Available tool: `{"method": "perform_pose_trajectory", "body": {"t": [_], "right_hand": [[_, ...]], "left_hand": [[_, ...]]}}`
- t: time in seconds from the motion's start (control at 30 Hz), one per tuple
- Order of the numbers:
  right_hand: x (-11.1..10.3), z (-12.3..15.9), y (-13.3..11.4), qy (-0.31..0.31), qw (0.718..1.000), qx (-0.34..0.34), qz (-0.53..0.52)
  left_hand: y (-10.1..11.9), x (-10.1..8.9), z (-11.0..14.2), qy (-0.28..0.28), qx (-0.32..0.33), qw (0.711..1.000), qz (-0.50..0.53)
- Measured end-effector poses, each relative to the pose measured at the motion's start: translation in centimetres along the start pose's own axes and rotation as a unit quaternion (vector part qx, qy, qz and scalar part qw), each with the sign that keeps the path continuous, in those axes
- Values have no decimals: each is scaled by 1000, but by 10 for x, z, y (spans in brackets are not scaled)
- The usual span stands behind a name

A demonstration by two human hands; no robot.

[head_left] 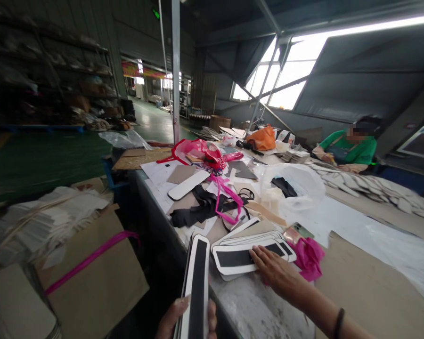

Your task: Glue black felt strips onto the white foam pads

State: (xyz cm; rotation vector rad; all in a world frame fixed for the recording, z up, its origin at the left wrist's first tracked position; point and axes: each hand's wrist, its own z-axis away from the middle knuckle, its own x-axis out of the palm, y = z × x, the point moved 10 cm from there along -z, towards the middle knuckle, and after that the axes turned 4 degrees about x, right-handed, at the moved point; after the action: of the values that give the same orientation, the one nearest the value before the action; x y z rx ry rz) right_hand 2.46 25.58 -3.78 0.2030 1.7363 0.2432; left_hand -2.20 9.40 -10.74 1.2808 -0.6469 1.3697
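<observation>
Head | holding black-centred strips (198, 278) in left grip (173, 314) | touching pile (231, 259) on tabletop (256, 308) with right grip (273, 269) (cannot tell if closed)

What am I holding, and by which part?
Your left hand grips a stack of black-and-white strips by its long edges, near the picture's bottom. Your right hand lies on a similar piece; whether it grips can't be told.

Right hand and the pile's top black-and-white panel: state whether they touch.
Touching: the head view shows the right hand resting its fingers on the top panel.
</observation>
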Motion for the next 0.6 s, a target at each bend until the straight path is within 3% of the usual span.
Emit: {"method": "perform_pose_trajectory", "body": {"t": [0.2, 0.37, 0.47, 0.53, 0.6], "right_hand": [[-22, -15, -8, -3, 999, 31, 16], [-53, -20, 5, 6, 998, 64, 5], [-88, -24, 18, 40, 984, 169, -42], [-100, -21, 25, 61, 927, 308, -207], [-82, -28, -4, 0, 836, 345, -427]], "left_hand": [[-1, 0, -2, 24, 14, 1000, -14], [3, -2, -1, 37, 20, 999, -11], [6, 2, 2, 51, 25, 998, -15], [10, 5, 4, 62, 50, 997, -2], [13, 3, 7, 84, 68, 994, 8]]}}
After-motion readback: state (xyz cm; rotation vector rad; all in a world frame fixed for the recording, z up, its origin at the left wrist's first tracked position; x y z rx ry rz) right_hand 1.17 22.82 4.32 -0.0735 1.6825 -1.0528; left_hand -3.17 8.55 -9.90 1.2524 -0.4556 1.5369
